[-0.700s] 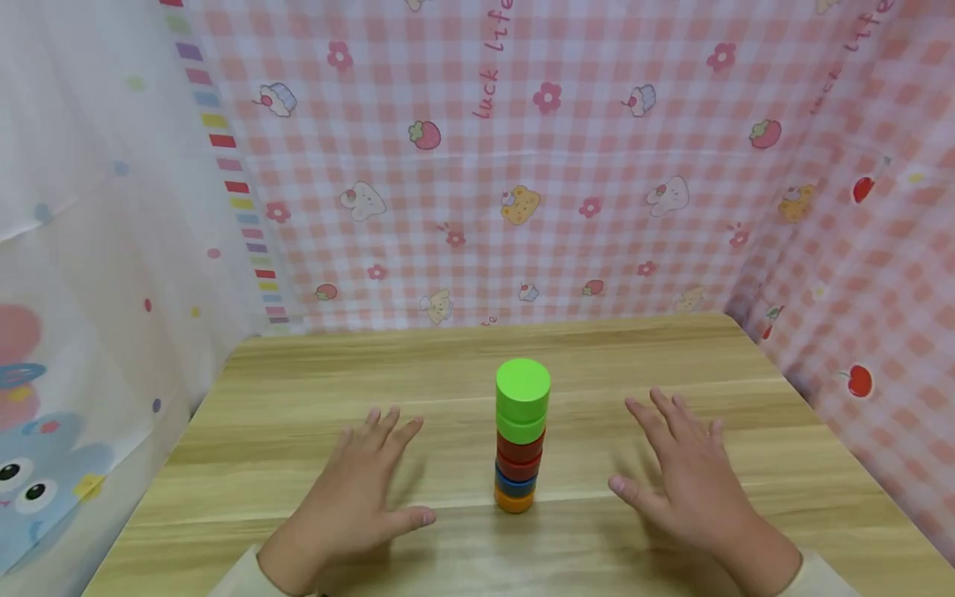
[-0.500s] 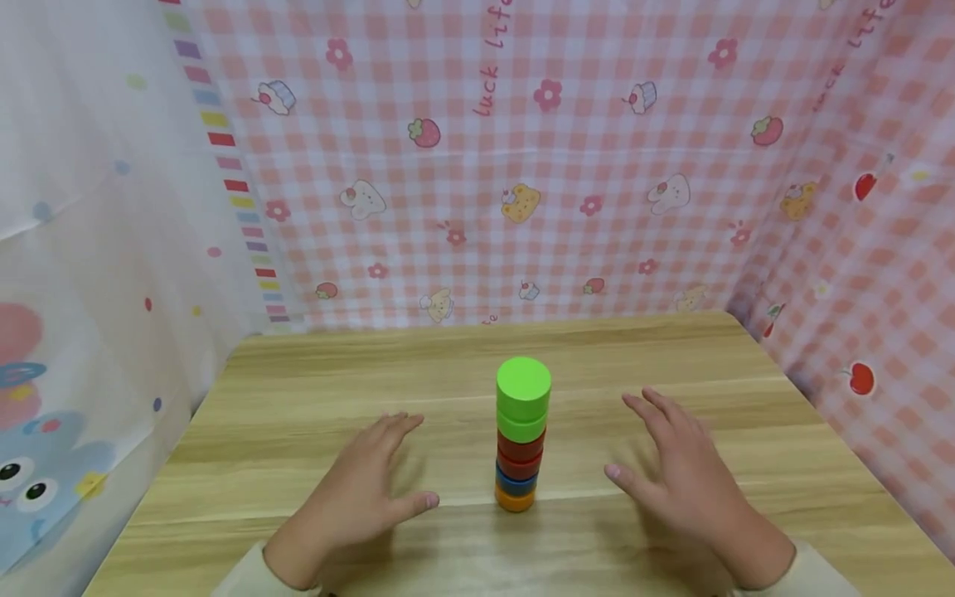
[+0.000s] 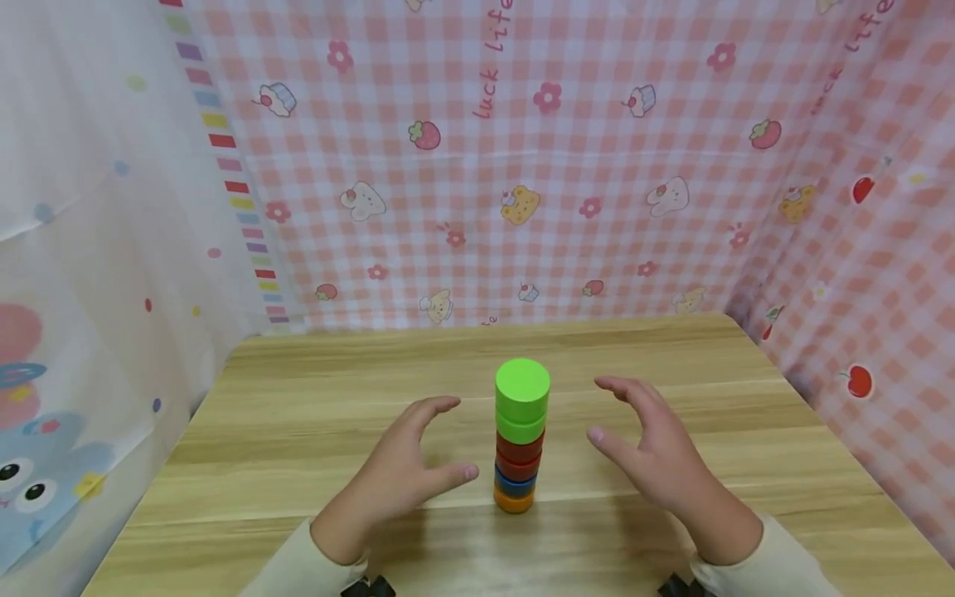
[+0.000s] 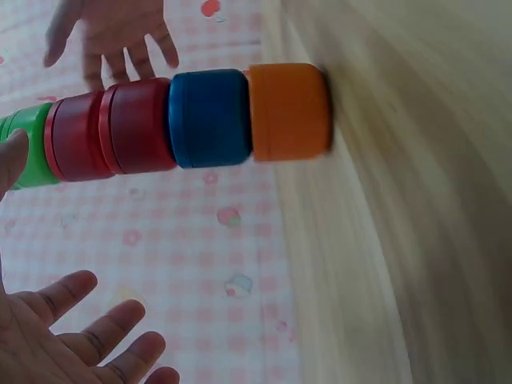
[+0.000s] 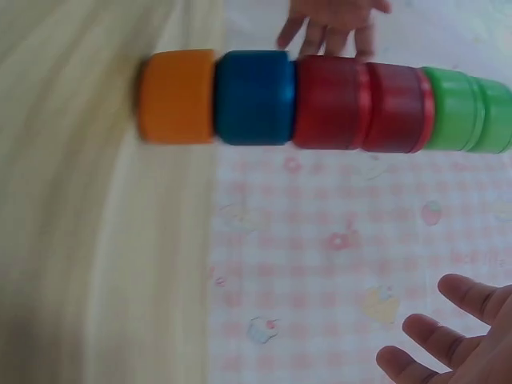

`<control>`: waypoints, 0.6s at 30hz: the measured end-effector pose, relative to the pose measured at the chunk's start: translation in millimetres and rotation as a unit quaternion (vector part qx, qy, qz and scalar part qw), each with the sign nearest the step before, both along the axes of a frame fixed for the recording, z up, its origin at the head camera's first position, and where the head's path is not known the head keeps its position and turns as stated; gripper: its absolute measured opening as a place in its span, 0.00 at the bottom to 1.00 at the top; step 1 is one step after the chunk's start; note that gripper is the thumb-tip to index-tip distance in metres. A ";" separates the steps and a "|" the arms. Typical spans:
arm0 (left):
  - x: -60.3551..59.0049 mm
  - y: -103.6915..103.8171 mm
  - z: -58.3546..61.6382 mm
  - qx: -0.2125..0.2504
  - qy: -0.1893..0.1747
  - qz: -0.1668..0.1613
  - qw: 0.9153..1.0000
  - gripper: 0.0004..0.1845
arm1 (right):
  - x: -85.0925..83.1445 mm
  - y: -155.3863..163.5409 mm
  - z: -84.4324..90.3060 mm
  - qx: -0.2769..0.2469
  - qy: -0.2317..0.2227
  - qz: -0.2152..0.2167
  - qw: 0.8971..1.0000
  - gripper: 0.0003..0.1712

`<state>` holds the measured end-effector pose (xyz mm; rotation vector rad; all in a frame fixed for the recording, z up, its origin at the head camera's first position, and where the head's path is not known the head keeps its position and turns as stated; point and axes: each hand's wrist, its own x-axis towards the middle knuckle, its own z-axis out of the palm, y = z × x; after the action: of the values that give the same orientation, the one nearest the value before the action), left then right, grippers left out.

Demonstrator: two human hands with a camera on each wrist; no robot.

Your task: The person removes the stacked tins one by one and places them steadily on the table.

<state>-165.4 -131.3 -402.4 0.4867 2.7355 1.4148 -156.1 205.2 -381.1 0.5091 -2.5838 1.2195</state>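
Note:
A stack of several coloured cups stands upright mid-table. At its base is an orange cup, then a blue cup. Two red cups follow, and two green cups form the top. To the left of the stack, my left hand is held with thumb and fingers spread, apart from the cups. On the other side my right hand faces it, thumb and fingers likewise spread and touching nothing. Both palms turn toward the stack in the wrist views.
The wooden tabletop lies under the stack. Behind it hangs a pink checked cloth, and a similar cloth hangs at the right. A white printed curtain borders the left side.
Both hands have moved inward toward the stack, the left to the right and the right to the left. Their fingers have turned to face the cups. The stack has stayed put.

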 end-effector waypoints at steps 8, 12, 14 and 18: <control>-4.3 19.5 8.5 0.042 -0.005 -0.020 0.999 0.44 | -7.9 -23.3 12.1 -0.047 0.014 0.029 0.998 0.30; -5.5 25.6 12.7 0.054 -0.009 -0.023 0.998 0.44 | -10.8 -31.2 14.7 -0.054 0.011 0.034 0.998 0.30; -6.1 27.9 14.1 0.059 -0.009 -0.023 0.998 0.44 | -11.9 -34.3 16.6 -0.056 0.008 0.036 0.998 0.30; -8.6 31.8 15.2 0.071 -0.008 -0.032 0.997 0.44 | -14.5 -40.2 20.7 -0.063 0.002 0.042 0.997 0.30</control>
<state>-174.1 -99.5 -387.2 0.5592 2.5939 1.5962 -170.5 165.0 -360.4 0.5990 -2.4836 1.3975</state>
